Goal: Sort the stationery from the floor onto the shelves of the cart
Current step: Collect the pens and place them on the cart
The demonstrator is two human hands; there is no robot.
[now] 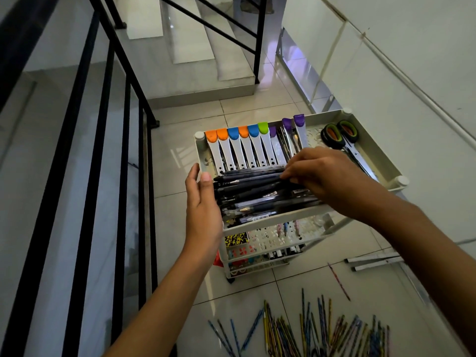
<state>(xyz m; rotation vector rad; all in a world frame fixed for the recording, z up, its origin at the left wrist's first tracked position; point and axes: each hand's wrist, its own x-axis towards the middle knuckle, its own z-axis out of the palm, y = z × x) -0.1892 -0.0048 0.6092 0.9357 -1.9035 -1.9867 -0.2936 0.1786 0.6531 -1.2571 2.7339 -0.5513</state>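
Both hands are tidying the dark pens (260, 194) along the near edge of the cart (360, 119)'s top shelf: the right hand (327, 173) is pinching one, the left hand (203, 202) is bracing them open-fingered. Next, the pencils (322, 331) on the floor need gathering.

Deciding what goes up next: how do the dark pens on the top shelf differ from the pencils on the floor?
The pens are dark and stacked parallel; the pencils are thin, multicoloured and scattered. The right hand and left hand touch the pens; the pencils lie untouched. Both are writing tools.
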